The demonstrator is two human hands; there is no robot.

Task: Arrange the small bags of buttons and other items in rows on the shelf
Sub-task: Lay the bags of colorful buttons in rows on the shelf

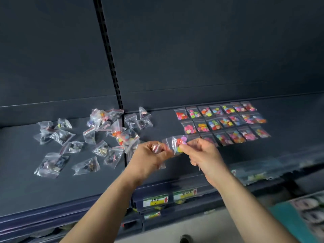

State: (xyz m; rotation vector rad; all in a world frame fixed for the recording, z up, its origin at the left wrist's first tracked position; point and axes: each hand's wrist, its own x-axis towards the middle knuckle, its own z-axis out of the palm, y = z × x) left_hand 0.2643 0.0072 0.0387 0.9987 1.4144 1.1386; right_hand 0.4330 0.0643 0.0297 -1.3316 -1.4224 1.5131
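Observation:
Both hands hold one small clear bag of coloured buttons (177, 142) above the dark shelf (24, 186). My left hand (149, 156) pinches its left end, and my right hand (201, 153) pinches the button-filled right end. Three neat rows of button bags (224, 122) lie on the shelf just right of my hands. A loose heap of small bags (112, 127) with buttons and dark items is scattered on the left half of the shelf.
A slotted black upright (112, 67) divides the dark back panel. Price labels (155, 200) sit on the shelf's front edge. Lower shelves with more packets (254, 176) show at the bottom right.

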